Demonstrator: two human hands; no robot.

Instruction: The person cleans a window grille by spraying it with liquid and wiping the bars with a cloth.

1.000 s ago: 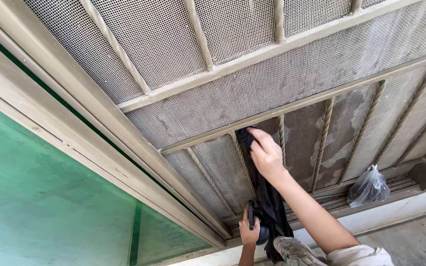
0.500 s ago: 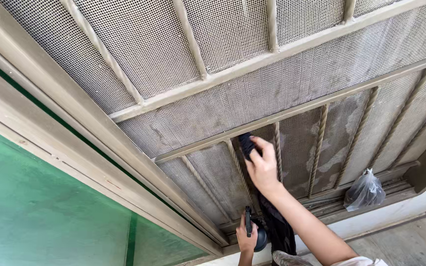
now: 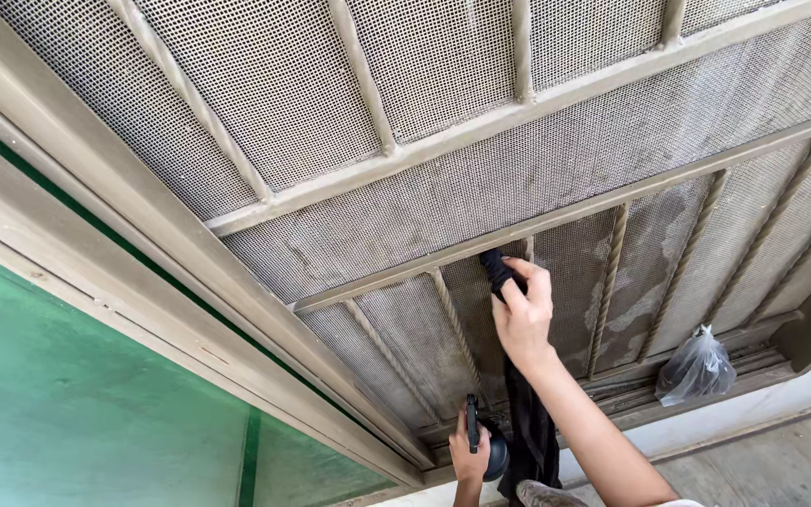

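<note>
In the head view, the right hand presses a dark cloth against the mesh door, just under a crossbar beside a twisted bar; its fingers are closed over the cloth's top, and the rest hangs down. The left hand, cut off at the lower edge, is wrapped around a dark spray bottle, partly hidden. A clear plastic bag sits at the door's bottom rail; its contents are unclear.

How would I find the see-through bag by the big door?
Start at the tan mesh door and follow its twisted bars down to the bottom track. On the right sits a knotted clear plastic bag; nothing else there is shiny and crinkly.
</note>
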